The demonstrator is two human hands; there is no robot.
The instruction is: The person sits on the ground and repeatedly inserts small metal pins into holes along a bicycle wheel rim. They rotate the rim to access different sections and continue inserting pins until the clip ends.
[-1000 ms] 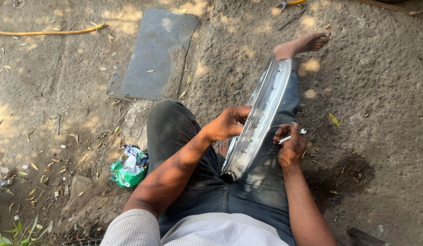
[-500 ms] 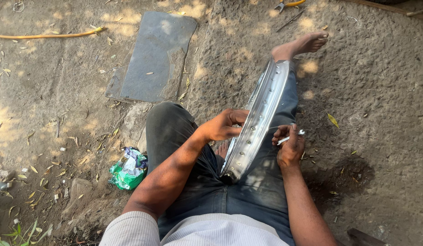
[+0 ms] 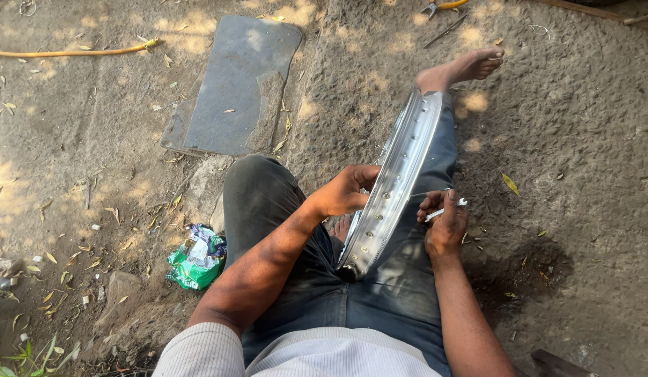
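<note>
- Dirt ground (image 3: 93, 160) all round, dry leaves scattered over it; I sit on it with legs out, jeans dusty.
- Rim (image 3: 397, 185), a shiny metal wheel rim with spoke holes, stands on edge across my lap. Its long axis runs from my crotch up and away toward my bare right foot (image 3: 467, 66), leaning slightly right.
- Near end of the rim rests between my thighs; far end lies on my right shin, just short of the ankle.
- Left hand (image 3: 345, 190) sits left of the rim, fingers curled over its inner edge about midway along. Closed on the rim, steadying it.
- Right hand (image 3: 444, 223) sits right of the rim, just beside the outer face, not touching it as far as I can tell. It is closed around a small metal tool (image 3: 446, 208), tip pointing right and outward; a thin spoke-like wire seems to run from the rim toward it, too fine to be sure.
- So the rim lies between my two hands, left one on it, right one near. Both reach the same middle stretch.
- Off to my left: a crumpled green wrapper (image 3: 196, 257) by my left knee, a flat grey slab (image 3: 237, 84) beyond, a yellow hose (image 3: 72, 51) at the far edge.
- Pliers (image 3: 443, 7) lie well past the foot.
</note>
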